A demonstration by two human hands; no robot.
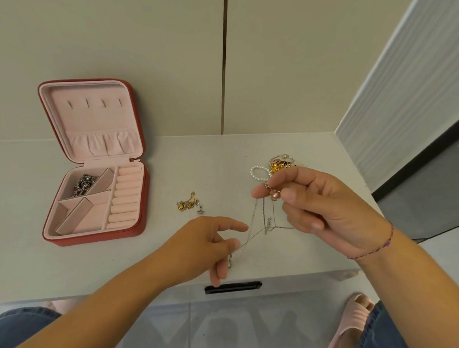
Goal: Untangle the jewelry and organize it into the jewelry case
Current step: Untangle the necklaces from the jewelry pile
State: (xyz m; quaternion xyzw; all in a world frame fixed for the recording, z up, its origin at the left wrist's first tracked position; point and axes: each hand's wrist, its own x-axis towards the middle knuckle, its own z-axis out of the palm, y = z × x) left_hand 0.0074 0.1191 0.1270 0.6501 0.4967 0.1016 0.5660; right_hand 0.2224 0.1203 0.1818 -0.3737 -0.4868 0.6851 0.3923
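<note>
Untangling step: a thin silver chain (267, 227) is stretched between two grips above the pale grey counter (115, 268).
Head view: the left hand (208, 240) pinches one chain end and the right hand (326, 203) pinches a rose-gold pendant (273, 194); the strands cross between the grips. The open red, pink-lined jewelry case (95, 119) lies well left of both. The next move, I judge, calls for gently teasing the crossing apart.

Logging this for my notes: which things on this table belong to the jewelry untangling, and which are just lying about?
Job: jewelry case, thin chain, pearl bracelet, gold tangle, charm cluster.
Lying about: drawer handle, pink slipper, wrist cord.
</note>
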